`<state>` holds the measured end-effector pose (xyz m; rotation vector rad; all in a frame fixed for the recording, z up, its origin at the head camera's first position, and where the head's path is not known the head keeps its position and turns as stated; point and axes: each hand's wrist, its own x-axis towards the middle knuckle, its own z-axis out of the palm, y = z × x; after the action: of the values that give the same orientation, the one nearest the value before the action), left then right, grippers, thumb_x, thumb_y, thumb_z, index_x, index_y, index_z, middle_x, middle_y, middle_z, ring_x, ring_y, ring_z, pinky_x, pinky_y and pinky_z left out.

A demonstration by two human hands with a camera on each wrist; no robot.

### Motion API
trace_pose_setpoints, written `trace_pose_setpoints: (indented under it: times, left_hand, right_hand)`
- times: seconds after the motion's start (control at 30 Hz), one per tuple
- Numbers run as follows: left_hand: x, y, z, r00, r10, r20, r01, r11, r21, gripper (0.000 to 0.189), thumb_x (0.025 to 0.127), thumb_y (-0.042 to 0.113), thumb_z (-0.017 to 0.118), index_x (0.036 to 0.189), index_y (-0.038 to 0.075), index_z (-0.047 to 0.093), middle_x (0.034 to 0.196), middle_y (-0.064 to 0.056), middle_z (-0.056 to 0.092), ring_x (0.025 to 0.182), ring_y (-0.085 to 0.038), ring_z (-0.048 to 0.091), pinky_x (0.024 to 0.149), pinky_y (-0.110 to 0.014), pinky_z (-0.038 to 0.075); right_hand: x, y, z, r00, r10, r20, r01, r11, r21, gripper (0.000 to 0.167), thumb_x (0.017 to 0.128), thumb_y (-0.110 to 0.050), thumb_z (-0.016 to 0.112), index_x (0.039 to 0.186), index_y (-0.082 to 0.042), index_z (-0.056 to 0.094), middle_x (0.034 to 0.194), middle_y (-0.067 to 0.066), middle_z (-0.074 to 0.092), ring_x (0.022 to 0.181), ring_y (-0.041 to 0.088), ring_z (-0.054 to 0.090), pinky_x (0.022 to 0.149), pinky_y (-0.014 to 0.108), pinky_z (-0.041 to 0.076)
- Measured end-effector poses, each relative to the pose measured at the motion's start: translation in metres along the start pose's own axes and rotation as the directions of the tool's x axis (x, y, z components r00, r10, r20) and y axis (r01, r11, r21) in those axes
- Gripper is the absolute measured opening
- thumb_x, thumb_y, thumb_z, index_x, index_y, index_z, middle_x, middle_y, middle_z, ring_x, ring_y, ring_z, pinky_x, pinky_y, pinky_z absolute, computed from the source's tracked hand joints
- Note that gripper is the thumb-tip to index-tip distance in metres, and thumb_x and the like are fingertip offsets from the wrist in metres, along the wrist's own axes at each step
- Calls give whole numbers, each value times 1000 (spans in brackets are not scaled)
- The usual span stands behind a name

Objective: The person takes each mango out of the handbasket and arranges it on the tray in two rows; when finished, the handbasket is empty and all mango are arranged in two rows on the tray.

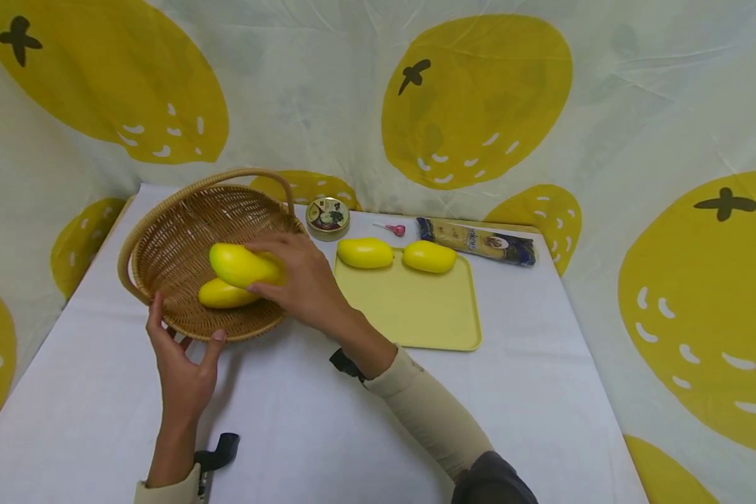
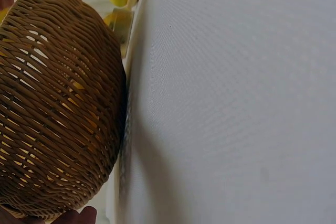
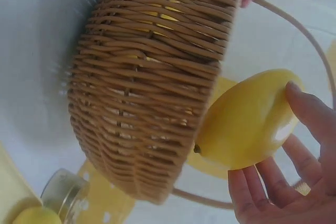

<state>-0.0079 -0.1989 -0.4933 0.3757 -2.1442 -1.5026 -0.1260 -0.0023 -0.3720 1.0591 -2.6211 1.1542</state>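
A yellow mango (image 1: 242,264) is held in my right hand (image 1: 305,280), its thumb and fingers round the fruit, over the mouth of a wicker basket (image 1: 183,231). In the right wrist view, the held mango (image 3: 252,121) shows beside the basket rim, thumb on one side and fingers on the other. A second mango (image 1: 225,294) lies inside the basket, partly covered by the held one. My left hand (image 1: 185,371) grips the basket's near rim, thumb and index finger spread along it. The basket leans with its mouth toward me, and its woven side (image 2: 63,98) fills the left wrist view.
Two more mangoes (image 1: 365,253) lie at the far edge of a pale yellow tray (image 1: 409,315) right of the basket. Behind them are a round tin (image 1: 327,218), a red lollipop (image 1: 398,229) and a dark and gold packet (image 1: 479,241). A fruit-print cloth hangs behind the table.
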Motion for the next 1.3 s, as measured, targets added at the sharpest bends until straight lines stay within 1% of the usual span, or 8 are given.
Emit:
trace_pose_setpoints:
  times: [0.2, 0.3, 0.37, 0.53, 0.77, 1.0, 1.13, 1.3]
  left_hand:
    - [0, 0, 0, 1000, 5, 3, -5, 1000, 4, 105, 88, 7, 76, 170, 25, 14, 177, 5, 14, 151, -33, 36, 113, -29, 38]
    - [0, 0, 0, 1000, 4, 1, -4, 1000, 8, 104, 89, 7, 76, 170, 25, 13, 177, 5, 14, 150, -33, 37, 113, -28, 38]
    - [0, 0, 0, 1000, 3, 0, -3, 1000, 11, 104, 89, 7, 76, 170, 25, 13, 177, 4, 14, 150, -32, 37, 113, -28, 38]
    - [0, 0, -1, 1000, 4, -4, -4, 1000, 5, 104, 89, 5, 75, 170, 25, 13, 177, 4, 14, 150, -32, 36, 113, -29, 38]
    - [1, 0, -1, 1000, 5, 2, -5, 1000, 6, 105, 89, 5, 76, 170, 25, 13, 177, 4, 14, 150, -33, 36, 114, -30, 37]
    - [1, -1, -1, 1000, 14, 4, -14, 1000, 1, 105, 89, 4, 76, 170, 24, 13, 178, 3, 13, 150, -34, 36, 114, -29, 37]
    - [1, -1, -1, 1000, 15, 6, -15, 1000, -2, 104, 89, 5, 75, 170, 24, 13, 178, 3, 14, 150, -34, 36, 114, -28, 37]
    - [1, -1, -1, 1000, 16, 6, -16, 1000, -11, 104, 89, 4, 75, 170, 24, 13, 178, 3, 14, 150, -34, 36, 114, -28, 37]
  right_hand:
    - [-16, 4, -17, 996, 6, -92, 1, 998, 70, 56, 88, -28, 88, 140, -17, 70, 143, -1, 68, 137, 17, 55, 119, 34, 41]
    - [-24, 8, -25, 992, 25, -121, -14, 996, 84, 56, 88, -27, 89, 140, -18, 70, 143, -3, 68, 137, 16, 54, 119, 36, 40]
    - [-30, 11, -29, 989, 40, -139, -28, 996, 91, 56, 88, -26, 89, 140, -19, 70, 142, -2, 68, 135, 16, 54, 116, 36, 42]
    - [-44, 19, -37, 981, 57, -183, -45, 996, 72, 56, 87, -24, 90, 139, -19, 71, 140, -1, 68, 129, 18, 56, 110, 38, 46]
    - [-64, 35, -46, 962, 109, -249, -99, 994, 54, 57, 84, -23, 92, 138, -19, 72, 139, -1, 69, 129, 19, 57, 108, 42, 48]
    - [-85, 52, -52, 949, 181, -257, -178, 983, 35, 55, 85, -23, 91, 137, -19, 72, 138, -1, 70, 132, 19, 58, 115, 48, 44]
    - [-95, 62, -51, 944, 219, -248, -224, 975, 9, 55, 85, -22, 91, 137, -19, 72, 136, 1, 69, 130, 22, 57, 113, 50, 46]
    - [-101, 74, -48, 941, 248, -229, -264, 964, -40, 55, 85, -20, 91, 136, -18, 72, 135, 3, 70, 128, 25, 57, 112, 51, 46]
